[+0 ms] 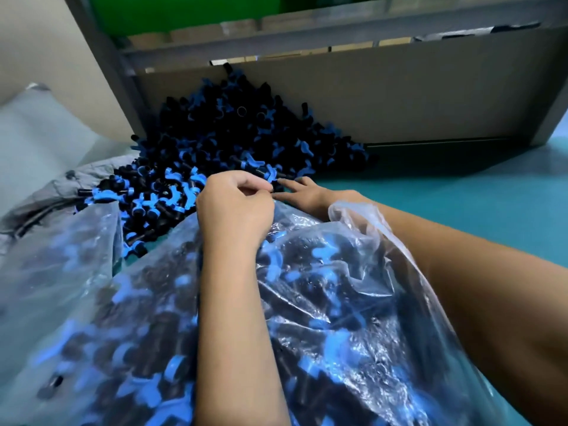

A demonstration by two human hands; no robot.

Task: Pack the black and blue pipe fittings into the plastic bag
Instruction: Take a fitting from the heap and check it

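Note:
A big heap of black and blue pipe fittings (233, 130) lies on the teal table against a cardboard wall. A clear plastic bag (322, 302), holding many fittings, fills the foreground under my forearms. My left hand (235, 207) hovers at the bag's far rim with fingers curled, pinching the edge of the plastic; whether a fitting is also in it is hidden. My right hand (302, 190) reaches past the bag's mouth, fingers spread flat on the fittings at the heap's near edge. A fold of bag plastic drapes over my right wrist.
A tall cardboard panel (399, 96) and grey metal frame (123, 66) close off the back. Bare teal table surface (461, 192) stretches to the right. A second plastic-covered bundle (55, 256) and grey fabric (61, 186) lie at the left.

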